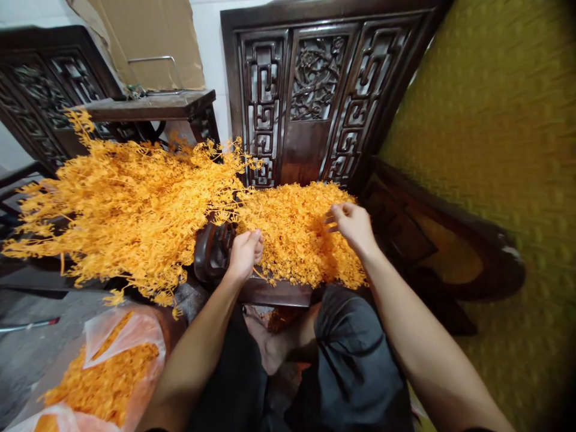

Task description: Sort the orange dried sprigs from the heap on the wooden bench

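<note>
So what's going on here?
Someone is working with bare hands over a pile of orange sprigs on a dark wooden seat. The left hand is curled at its near-left edge, maybe pinching a stem; the right hand is loosely open over its right side. A bigger orange bunch lies to the left, above a plastic bag of orange pieces.

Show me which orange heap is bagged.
The lower-left orange heap, inside the whitish plastic bag; the bushy orange bunch above and orange pile on the dark wooden seat aren't.

Sprig pile (301,228) on the seat (274,294) — backrest (306,144) behind, sprig bundle (135,210) left, bag (137,330) before the bundle
</note>
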Motion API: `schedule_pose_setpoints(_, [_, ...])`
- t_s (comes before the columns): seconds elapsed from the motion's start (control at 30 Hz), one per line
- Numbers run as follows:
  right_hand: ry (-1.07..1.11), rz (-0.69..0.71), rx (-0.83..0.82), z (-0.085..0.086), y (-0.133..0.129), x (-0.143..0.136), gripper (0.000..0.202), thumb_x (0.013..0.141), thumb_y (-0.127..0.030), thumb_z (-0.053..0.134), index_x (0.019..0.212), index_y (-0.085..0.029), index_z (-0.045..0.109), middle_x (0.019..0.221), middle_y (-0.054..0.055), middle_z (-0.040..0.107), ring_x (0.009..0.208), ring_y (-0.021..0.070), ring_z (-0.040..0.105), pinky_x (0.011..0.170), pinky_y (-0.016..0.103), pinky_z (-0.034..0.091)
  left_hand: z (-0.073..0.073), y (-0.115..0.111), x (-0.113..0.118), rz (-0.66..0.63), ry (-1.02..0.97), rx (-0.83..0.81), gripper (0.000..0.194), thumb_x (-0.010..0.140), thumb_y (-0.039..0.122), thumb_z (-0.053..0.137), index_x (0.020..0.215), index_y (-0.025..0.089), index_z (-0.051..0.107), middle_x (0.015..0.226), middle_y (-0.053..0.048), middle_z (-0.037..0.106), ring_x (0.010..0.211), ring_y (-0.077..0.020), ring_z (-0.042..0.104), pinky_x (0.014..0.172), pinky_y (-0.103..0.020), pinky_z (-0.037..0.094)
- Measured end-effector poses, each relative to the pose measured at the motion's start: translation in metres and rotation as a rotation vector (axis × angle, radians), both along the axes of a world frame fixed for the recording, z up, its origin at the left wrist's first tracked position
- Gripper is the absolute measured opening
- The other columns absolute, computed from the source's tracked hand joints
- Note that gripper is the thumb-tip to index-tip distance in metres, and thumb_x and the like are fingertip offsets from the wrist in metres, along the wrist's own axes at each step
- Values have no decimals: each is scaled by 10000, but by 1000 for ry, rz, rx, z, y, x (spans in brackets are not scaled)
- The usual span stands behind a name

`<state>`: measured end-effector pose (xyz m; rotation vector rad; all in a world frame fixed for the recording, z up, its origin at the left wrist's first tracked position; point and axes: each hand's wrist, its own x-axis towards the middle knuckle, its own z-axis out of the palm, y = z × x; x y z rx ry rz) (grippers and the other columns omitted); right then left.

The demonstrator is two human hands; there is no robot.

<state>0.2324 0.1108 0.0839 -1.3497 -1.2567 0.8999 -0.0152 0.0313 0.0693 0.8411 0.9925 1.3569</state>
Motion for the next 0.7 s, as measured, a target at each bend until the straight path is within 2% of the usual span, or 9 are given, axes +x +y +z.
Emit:
schedule_pose_setpoints(0.13, [227,257,-123,6,-7,-11,310,799,-378,753,1016,-181,652,775,35,647,571,134,576,481,274,516,-1,-4,6,-219,-34,-4,488,731,579,772,696,166,515,465,125,249,372,-19,192,380,-167,104])
schedule_pose_setpoints(0.2, [275,345,-70,10,-15,-25,429,805,-446,753,1132,-185,661,706,-6,588,530,112,502,422,234,429,-3,-5,10,-275,-39,-13,494,728,584,777,694,166,515,464,123,252,370,-21,200,378,-167,107])
schedule_pose_setpoints(0.3, [212,434,-53,13,-22,-42,487,821,-581,715,1092,-177,700,582,-50,456,465,89,370,382,219,285,-6,-6,15,-317,-8,-44,517,718,611,777,694,164,518,461,119,266,375,-22,205,377,-166,111])
schedule_pose_setpoints(0.37, [65,368,-16,11,-20,-44,452,812,-600,719,976,-179,717,548,-49,435,459,91,365,397,225,281,-8,-7,17,-325,23,-51,528,721,629,768,698,162,524,459,113,283,376,-23,212,374,-167,118])
schedule_pose_setpoints(0.43, [-26,165,83,7,-12,-36,411,806,-589,728,865,-185,690,567,-28,481,484,105,419,421,233,334,-9,-8,18,-324,34,-42,529,725,638,760,697,165,524,454,111,289,372,-26,218,370,-170,119])
schedule_pose_setpoints(0.5, [31,-84,159,4,-1,-22,405,805,-595,720,817,-202,623,603,-18,507,513,123,474,441,246,402,-11,-9,19,-316,29,-31,526,726,639,755,689,171,518,449,112,286,368,-30,219,370,-174,115])
schedule_pose_setpoints(0.57, [184,-201,139,2,5,-8,423,785,-602,735,816,-223,550,654,-20,527,536,127,519,455,254,462,-13,-9,18,-302,37,-34,527,725,647,746,685,176,514,450,110,291,369,-34,219,375,-180,117])
schedule_pose_setpoints(0.6, [253,-177,102,2,6,-4,442,758,-592,765,817,-228,521,704,-16,557,559,126,547,469,257,492,-14,-8,17,-288,57,-39,528,727,655,736,689,176,517,453,108,301,371,-37,224,380,-184,123])
schedule_pose_setpoints(0.7, [314,76,38,9,-8,-1,487,679,-521,857,856,-227,511,885,17,653,634,130,612,515,273,546,-18,-6,16,-228,206,-29,501,770,652,686,721,169,564,481,82,372,396,-54,276,407,-200,175])
